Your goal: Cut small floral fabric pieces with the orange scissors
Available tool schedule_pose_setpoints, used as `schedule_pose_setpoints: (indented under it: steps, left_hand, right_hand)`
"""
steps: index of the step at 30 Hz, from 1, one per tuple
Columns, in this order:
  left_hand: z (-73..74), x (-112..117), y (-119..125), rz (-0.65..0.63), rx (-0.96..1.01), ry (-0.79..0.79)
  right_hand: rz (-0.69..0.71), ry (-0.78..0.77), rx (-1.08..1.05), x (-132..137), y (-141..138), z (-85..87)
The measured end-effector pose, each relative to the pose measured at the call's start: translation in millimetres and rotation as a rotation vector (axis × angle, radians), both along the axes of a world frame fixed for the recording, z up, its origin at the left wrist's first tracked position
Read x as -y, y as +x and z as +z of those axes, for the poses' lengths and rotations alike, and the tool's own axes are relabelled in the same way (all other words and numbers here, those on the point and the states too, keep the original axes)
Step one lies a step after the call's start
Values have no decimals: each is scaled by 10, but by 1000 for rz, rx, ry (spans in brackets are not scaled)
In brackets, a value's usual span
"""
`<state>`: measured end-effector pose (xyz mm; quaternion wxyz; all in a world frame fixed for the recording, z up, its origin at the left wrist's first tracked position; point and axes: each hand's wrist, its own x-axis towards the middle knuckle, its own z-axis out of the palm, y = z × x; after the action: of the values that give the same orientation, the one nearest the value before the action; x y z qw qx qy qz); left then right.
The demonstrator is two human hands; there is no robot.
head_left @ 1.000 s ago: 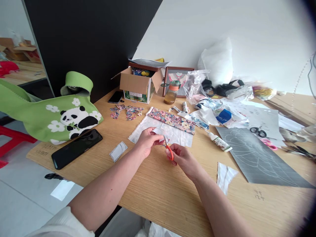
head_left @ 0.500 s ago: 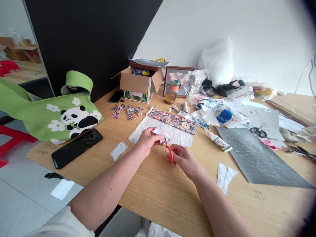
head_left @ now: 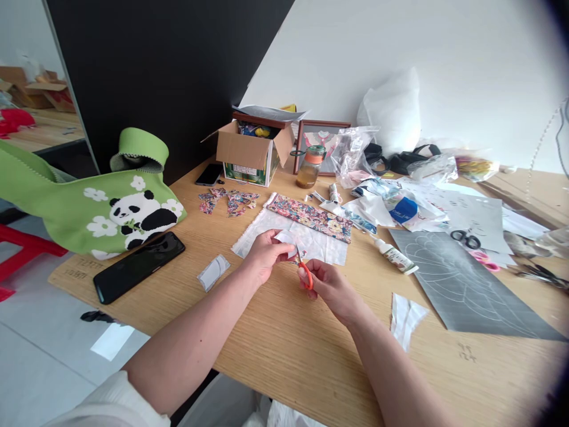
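My left hand (head_left: 265, 254) pinches a small white piece (head_left: 285, 237), paper or cloth, with a bit of floral pattern at its lower edge. My right hand (head_left: 326, 283) is closed around the orange handles of small scissors (head_left: 306, 276). Their blades point up and left and meet the edge of the white piece. Behind both hands lies a white cloth (head_left: 253, 230) with a folded floral fabric strip (head_left: 311, 217) on it. Left of my left hand rests a small white piece with drawn lines (head_left: 214, 272). Floral scraps (head_left: 229, 200) lie farther back.
A black phone (head_left: 139, 267) and a green panda bag (head_left: 102, 207) are at left. An open carton (head_left: 249, 155) and a jar (head_left: 310, 169) stand behind. To the right are a glue bottle (head_left: 395, 255), a grey patterned sheet (head_left: 466, 281) and a white scrap (head_left: 406, 320).
Almost nothing differs. Both hands hold the same place, and the scissors stay at the edge of the white piece.
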<state>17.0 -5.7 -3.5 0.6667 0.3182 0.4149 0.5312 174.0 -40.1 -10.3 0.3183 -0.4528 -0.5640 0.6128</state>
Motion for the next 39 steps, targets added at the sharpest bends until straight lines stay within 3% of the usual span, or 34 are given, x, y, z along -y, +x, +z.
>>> schedule_pose_setpoints:
  steps: [39]
  left_hand:
    - [20,5,0,-5,4,4]
  right_hand:
    - [-6,-6,20,-3,9,7]
